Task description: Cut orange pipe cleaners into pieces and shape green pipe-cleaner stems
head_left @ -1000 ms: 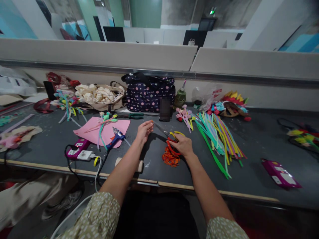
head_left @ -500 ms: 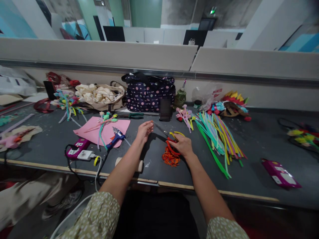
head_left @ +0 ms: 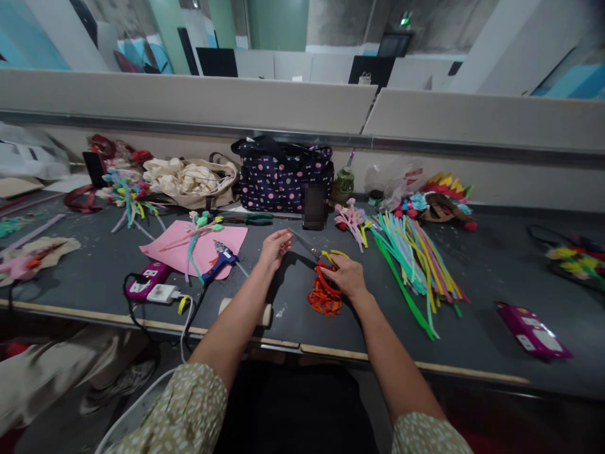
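Observation:
Over the dark table, my right hand [head_left: 348, 273] grips the red and yellow handles of a pair of scissors [head_left: 309, 246], whose long blades point up and left. The blade tips reach the fingers of my left hand [head_left: 275, 247], which are pinched together; whatever is between them is too small to make out. Below the scissors lies a pile of red-orange pieces [head_left: 324, 301], partly beneath my right hand. A wooden roller [head_left: 267, 315] lies under my left forearm, which hides its middle.
Colourful pipe cleaners [head_left: 416, 252] fan out at the right. A blue glue gun [head_left: 220, 261] rests on pink paper [head_left: 163, 243], beside a purple power strip [head_left: 154, 275]. A dotted bag [head_left: 269, 183] and a phone [head_left: 312, 208] stand behind. A person's leg [head_left: 70, 366] shows lower left.

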Demonstrator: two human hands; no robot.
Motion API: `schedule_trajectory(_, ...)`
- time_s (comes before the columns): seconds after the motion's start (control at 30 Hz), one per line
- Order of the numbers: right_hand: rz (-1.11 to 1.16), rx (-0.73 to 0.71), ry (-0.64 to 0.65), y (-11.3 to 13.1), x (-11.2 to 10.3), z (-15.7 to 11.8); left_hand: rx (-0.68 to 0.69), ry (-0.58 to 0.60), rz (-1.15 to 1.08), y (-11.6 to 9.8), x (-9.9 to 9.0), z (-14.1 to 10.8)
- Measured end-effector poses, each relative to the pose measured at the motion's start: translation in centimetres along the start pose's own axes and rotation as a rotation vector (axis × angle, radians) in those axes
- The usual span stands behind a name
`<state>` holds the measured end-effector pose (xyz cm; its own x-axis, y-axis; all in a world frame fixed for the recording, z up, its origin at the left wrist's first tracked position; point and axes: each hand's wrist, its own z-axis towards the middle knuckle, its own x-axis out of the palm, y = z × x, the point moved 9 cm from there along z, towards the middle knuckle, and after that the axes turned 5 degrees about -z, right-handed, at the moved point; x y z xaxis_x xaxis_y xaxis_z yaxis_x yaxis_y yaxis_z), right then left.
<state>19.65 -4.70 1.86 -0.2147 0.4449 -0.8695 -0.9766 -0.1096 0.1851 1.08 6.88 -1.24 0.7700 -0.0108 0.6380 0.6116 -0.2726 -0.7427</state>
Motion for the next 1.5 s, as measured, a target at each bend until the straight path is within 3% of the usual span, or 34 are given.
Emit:
schedule_trajectory(0.3,0.003,-0.008,0.05,0.2,0.2,0.0,0.006,0.004,0.018,0.0,-0.1,0.1)
schedule_trajectory(0.6,-0.154,0.127,0.069,-0.9,-0.1,0.0,0.012,-0.046,0.02,-0.4,-0.4,0.0)
schedule_trajectory(0.8,-0.188,0.094,0.097,0.0,-0.4,0.1,0.09,-0.14,0.058,-0.9,-1.6,0.3)
schedule_trajectory(1.1,-0.193,0.094,0.079,0.1,-0.7,0.0,0.166,-0.136,0.187,-1.5,-0.9,-0.3)
schedule_trajectory(1.3,-0.167,0.191,-0.016,-1.4,-1.3,0.1,0.194,-0.172,0.184,-1.7,-1.3,-0.2)
schedule_trajectory(1.5,-0.16,0.329,-0.006,-3.9,-1.1,0.0,0.181,-0.281,0.104,-2.0,-3.4,0.4)
